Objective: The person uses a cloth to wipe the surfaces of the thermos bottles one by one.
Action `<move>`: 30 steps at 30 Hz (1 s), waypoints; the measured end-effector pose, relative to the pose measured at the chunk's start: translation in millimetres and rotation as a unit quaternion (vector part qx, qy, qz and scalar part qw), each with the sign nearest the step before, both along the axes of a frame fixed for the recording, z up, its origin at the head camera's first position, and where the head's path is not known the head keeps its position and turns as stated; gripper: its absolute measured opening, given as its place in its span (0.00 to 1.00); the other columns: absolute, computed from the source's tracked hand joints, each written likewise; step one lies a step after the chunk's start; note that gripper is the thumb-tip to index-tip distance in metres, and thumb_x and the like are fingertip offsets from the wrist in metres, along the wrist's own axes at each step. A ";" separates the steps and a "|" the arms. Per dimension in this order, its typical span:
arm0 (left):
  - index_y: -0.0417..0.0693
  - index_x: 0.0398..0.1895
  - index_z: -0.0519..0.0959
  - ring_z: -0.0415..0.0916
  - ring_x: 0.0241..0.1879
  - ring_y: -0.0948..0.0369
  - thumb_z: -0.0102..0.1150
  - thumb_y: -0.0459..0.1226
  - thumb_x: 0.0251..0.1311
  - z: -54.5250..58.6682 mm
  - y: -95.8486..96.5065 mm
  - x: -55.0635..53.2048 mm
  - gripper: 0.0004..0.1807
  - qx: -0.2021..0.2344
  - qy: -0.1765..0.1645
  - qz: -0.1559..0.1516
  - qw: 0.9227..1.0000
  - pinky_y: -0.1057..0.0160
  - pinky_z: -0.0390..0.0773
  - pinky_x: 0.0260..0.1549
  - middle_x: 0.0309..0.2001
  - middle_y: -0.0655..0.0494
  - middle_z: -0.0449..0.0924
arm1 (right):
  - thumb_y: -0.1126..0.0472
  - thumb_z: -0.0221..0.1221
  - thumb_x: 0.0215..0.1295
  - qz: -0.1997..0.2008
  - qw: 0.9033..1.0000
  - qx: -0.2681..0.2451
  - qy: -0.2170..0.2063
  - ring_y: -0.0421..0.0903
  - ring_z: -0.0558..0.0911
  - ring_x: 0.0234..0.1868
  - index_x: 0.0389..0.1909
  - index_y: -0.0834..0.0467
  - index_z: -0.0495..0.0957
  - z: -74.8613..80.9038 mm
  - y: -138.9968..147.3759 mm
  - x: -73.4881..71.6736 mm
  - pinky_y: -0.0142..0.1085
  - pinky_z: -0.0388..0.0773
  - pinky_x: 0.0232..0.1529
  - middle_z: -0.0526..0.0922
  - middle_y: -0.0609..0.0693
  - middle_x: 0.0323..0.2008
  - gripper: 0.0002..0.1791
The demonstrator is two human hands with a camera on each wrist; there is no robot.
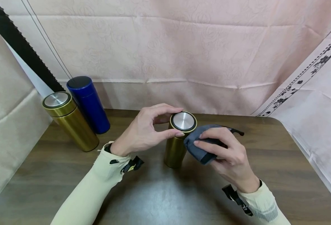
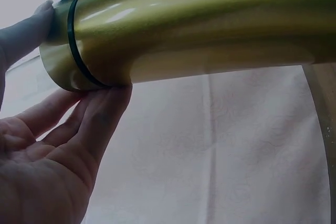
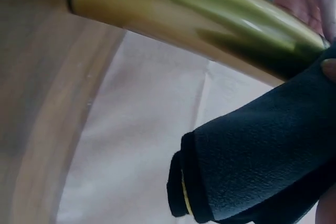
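Observation:
An upright gold thermos bottle (image 1: 174, 153) with a silver-topped lid (image 1: 183, 121) stands on the wooden table. My left hand (image 1: 147, 129) grips it by the lid, thumb on the near side and fingers on the far side. In the left wrist view those fingers reach the dark seam below the lid of the bottle (image 2: 184, 35). My right hand (image 1: 231, 159) pinches a folded dark grey cloth (image 1: 197, 151) and holds it against the bottle's right side, near the top. The right wrist view shows the thick folds of the cloth (image 3: 262, 145) and its black edging.
At the left, a second gold thermos bottle (image 1: 73, 125) stands beside a blue thermos bottle (image 1: 90, 107) with a black top. Pale patterned fabric (image 1: 165, 59) hangs behind the far edge of the wooden table (image 1: 137, 200) and along both sides.

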State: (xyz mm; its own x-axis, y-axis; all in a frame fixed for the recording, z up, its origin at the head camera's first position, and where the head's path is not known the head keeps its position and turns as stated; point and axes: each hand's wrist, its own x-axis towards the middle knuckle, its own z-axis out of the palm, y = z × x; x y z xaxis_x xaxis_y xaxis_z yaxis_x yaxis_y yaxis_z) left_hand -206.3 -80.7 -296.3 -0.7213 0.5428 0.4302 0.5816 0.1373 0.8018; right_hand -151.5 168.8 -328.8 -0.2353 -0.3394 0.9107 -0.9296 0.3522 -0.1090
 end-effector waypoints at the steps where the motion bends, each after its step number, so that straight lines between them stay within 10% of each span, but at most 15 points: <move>1: 0.54 0.61 0.81 0.82 0.53 0.68 0.77 0.40 0.55 0.1 0.2 -0.1 0.28 -0.002 0.002 0.001 1.000 0.67 0.82 0.58 0.55 0.65 0.82 | 0.58 0.61 0.73 0.000 1.000 0.011 0.001 0.54 0.79 0.45 0.36 0.61 0.89 -1.5 1.3 -0.3 0.31 0.76 0.60 0.83 0.62 0.39 0.12; 14: 0.56 0.60 0.80 0.81 0.54 0.68 0.77 0.42 0.56 -1.7 1.3 -0.3 0.27 -0.006 0.015 0.011 1.000 0.66 0.82 0.57 0.54 0.66 0.83 | 0.68 0.64 0.67 0.011 0.986 0.164 -0.038 0.48 0.79 0.43 0.44 0.55 0.89 -27.9 12.5 -3.9 0.37 0.80 0.45 0.80 0.51 0.39 0.10; 19: 0.56 0.59 0.81 0.81 0.54 0.68 0.77 0.42 0.56 -2.6 1.2 -0.2 0.26 -0.001 0.019 0.012 1.000 0.66 0.83 0.57 0.53 0.67 0.83 | 0.80 0.69 0.39 -0.040 0.965 0.241 -0.095 0.43 0.76 0.42 0.44 0.50 0.90 -43.9 11.8 1.2 0.33 0.78 0.35 0.78 0.47 0.40 0.30; 30: 0.56 0.60 0.80 0.81 0.54 0.70 0.76 0.43 0.57 -2.3 0.8 1.7 0.26 -0.010 0.022 0.023 0.999 0.65 0.83 0.57 0.54 0.67 0.83 | 0.77 0.73 0.41 -0.145 0.921 0.328 -0.150 0.39 0.65 0.34 0.34 0.49 0.91 -74.2 -5.7 8.4 0.27 0.66 0.25 0.66 0.43 0.34 0.21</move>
